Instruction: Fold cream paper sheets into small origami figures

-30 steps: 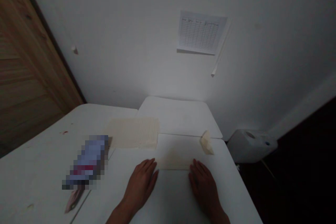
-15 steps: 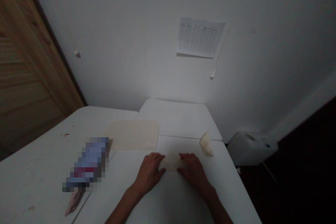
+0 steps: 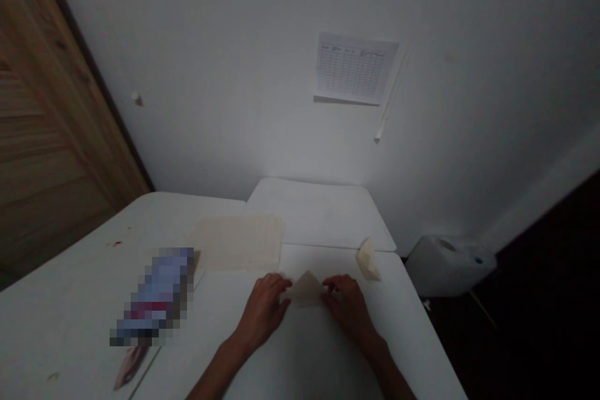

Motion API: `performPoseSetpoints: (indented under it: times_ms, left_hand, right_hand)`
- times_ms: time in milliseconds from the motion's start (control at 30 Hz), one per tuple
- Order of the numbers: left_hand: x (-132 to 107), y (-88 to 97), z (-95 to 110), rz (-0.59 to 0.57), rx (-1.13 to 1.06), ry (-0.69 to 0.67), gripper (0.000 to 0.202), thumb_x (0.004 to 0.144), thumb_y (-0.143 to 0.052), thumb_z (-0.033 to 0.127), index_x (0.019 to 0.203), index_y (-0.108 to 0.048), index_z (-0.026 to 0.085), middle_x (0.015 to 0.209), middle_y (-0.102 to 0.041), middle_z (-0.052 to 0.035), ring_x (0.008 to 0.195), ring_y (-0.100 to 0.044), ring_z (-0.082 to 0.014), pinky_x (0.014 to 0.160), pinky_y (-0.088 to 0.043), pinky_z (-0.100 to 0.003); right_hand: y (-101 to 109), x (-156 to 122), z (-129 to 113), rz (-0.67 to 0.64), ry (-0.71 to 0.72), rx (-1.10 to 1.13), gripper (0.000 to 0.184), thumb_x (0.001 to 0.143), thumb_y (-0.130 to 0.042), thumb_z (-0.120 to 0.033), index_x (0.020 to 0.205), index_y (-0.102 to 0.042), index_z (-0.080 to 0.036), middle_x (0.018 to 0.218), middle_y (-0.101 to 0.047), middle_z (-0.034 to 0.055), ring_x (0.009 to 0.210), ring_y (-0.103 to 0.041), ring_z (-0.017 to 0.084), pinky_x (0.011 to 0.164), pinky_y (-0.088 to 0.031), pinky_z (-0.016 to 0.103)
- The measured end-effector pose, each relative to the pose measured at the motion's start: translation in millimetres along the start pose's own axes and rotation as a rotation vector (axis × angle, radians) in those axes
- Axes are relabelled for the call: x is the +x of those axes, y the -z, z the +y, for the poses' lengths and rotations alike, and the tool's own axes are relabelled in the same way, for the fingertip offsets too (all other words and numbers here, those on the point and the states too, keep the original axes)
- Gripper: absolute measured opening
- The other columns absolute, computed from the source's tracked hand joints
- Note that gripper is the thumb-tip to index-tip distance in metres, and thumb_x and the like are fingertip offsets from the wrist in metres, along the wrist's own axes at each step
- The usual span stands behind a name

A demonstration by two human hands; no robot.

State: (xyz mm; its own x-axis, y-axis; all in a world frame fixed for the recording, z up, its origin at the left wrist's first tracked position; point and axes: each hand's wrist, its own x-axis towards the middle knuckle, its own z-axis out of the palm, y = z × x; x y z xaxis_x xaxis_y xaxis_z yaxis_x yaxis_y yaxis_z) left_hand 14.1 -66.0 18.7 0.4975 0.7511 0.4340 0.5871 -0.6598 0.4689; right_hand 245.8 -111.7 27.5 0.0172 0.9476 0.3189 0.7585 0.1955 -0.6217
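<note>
Between my two hands, a cream paper sheet (image 3: 307,289) is folded into a small peak. My left hand (image 3: 263,312) grips its left corner, and my right hand (image 3: 349,307) grips its right corner, hiding part of the paper. Up and to the right of my right hand sits a folded cream paper shape (image 3: 368,260), untouched. A flat stack of cream paper (image 3: 239,242) lies beyond my left hand, not touching it.
Both hands work on a white table (image 3: 309,350), whose right edge runs close by. A pixelated blue-and-red object (image 3: 157,297) lies at left, with a pink item (image 3: 129,367) under its end. A white plastic container (image 3: 445,265) stands beyond the table's right edge.
The flat cream sheet now rises into a folded peak. My hands have moved together and closed on its corners. The view has shifted slightly.
</note>
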Motion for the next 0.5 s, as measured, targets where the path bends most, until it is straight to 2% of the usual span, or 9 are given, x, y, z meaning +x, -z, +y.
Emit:
performPoseSetpoints:
  times_ms: [67,133,267,367,500]
  left_hand:
    - [-0.9,2.6,-0.8,-0.005,0.031,-0.017,0.015,0.08,-0.061,0.015,0.094,-0.062,0.02,0.089,-0.063,-0.0044,0.087,-0.055,-0.0229,0.076,-0.042,-0.036]
    - [-2.2,4.2,-1.9,-0.016,0.059,-0.047,0.007,0.084,-0.057,0.018,0.089,-0.062,0.02,0.086,-0.064,-0.0046,0.085,-0.055,-0.0229,0.074,-0.041,-0.036]
    - [-6.7,4.6,-4.2,-0.05,0.049,-0.13,0.017,0.091,-0.045,0.018,0.081,-0.06,0.019,0.081,-0.063,-0.0048,0.08,-0.055,-0.0208,0.074,-0.043,-0.035]
    - [-10.7,3.6,-4.5,-0.092,0.012,-0.177,0.02,0.092,-0.042,0.015,0.086,-0.06,0.019,0.084,-0.064,-0.0056,0.081,-0.057,-0.0202,0.076,-0.047,-0.036]
    - [-15.5,2.7,-3.4,-0.136,-0.032,-0.198,0.022,0.091,-0.042,0.011,0.098,-0.061,0.02,0.104,-0.066,-0.0067,0.099,-0.059,-0.0207,0.09,-0.049,-0.038]
  right_hand:
    - [1.2,-1.9,2.4,0.001,0.011,-0.001,0.01,0.08,-0.061,-0.014,0.081,-0.067,-0.022,0.08,-0.068,0.0015,0.082,-0.059,0.02,0.083,-0.04,0.034]
    - [1.2,-4.0,5.9,-0.001,0.047,-0.009,0.009,0.081,-0.062,-0.015,0.075,-0.066,-0.021,0.077,-0.068,0.0008,0.08,-0.059,0.02,0.082,-0.04,0.033]
    - [-1.7,-10.2,15.8,0.011,0.193,-0.067,0.011,0.082,-0.061,-0.011,0.078,-0.066,-0.02,0.078,-0.069,0.0012,0.078,-0.058,0.019,0.079,-0.04,0.032]
    - [-3.6,-16.7,21.8,0.018,0.271,-0.115,0.013,0.085,-0.059,-0.011,0.083,-0.067,-0.021,0.083,-0.071,0.0023,0.081,-0.058,0.019,0.078,-0.041,0.032]
    - [-2.3,-24.6,22.3,-0.005,0.274,-0.127,0.016,0.087,-0.056,-0.012,0.088,-0.068,-0.022,0.101,-0.071,0.0039,0.091,-0.06,0.02,0.082,-0.045,0.033]
